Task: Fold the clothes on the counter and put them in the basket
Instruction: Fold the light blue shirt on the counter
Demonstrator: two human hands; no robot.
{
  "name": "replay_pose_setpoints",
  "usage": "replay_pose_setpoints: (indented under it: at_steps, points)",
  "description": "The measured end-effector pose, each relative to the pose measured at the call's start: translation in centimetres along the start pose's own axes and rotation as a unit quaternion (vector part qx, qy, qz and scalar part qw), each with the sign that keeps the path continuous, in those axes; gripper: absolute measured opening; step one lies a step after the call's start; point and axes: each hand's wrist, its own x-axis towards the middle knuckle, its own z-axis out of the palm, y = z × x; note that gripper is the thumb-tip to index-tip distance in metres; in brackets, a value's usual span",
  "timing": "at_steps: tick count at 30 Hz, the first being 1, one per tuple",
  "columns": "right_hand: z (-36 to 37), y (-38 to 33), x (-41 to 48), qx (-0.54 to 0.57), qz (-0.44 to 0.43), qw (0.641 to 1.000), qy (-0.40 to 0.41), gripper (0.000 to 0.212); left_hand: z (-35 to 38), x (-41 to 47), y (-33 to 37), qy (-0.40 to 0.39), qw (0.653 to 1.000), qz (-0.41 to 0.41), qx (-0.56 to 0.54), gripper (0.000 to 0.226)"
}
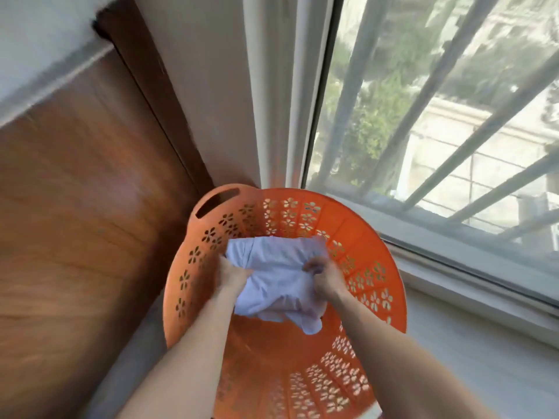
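Observation:
A folded white garment (278, 276) hangs inside the mouth of a round orange basket (390, 267) with flower-shaped holes. My left hand (231, 275) grips the garment's left side. My right hand (325, 276) grips its right side, fingers curled into the cloth. Both forearms reach in from the bottom of the view. A loose corner of the cloth droops below my hands. The basket's floor under the garment is hidden.
A wooden cabinet (84, 207) stands close on the left of the basket. A window with bars (453, 116) and its sill (469, 267) run along the right. A pale curtain (272, 86) hangs behind the basket. The basket rests on a light floor (484, 358).

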Motion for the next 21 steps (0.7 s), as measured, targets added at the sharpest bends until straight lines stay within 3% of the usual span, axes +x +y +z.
replay_pose_setpoints:
  at_steps: [3,5,7,10,16,21]
  points:
    - [3.0,3.6,4.2,-0.161,0.006,0.986,-0.040,0.047,2.5,2.8,-2.9,0.019,1.000,-0.011,0.015,0.080]
    - [3.9,4.5,5.6,-0.275,-0.008,0.955,-0.107,0.052,3.5,4.3,-4.7,0.007,0.999,-0.016,0.038,0.074]
    - [4.1,4.2,5.9,-0.314,-0.021,0.930,-0.190,0.050,4.1,5.9,-5.9,-0.007,0.997,-0.012,0.077,0.073]
    - [3.7,3.1,5.5,-0.321,-0.026,0.914,-0.247,0.046,4.2,7.3,-5.7,-0.011,0.994,-0.025,0.101,0.067]
    - [-2.1,-3.3,0.0,-0.261,-0.030,0.942,-0.212,0.042,1.3,-0.6,1.5,-0.023,0.992,-0.050,0.116,0.087]
    - [-12.8,-13.8,-8.8,-0.175,-0.061,0.973,-0.140,0.032,-4.3,-12.3,12.9,-0.132,0.991,0.016,0.011,0.048]
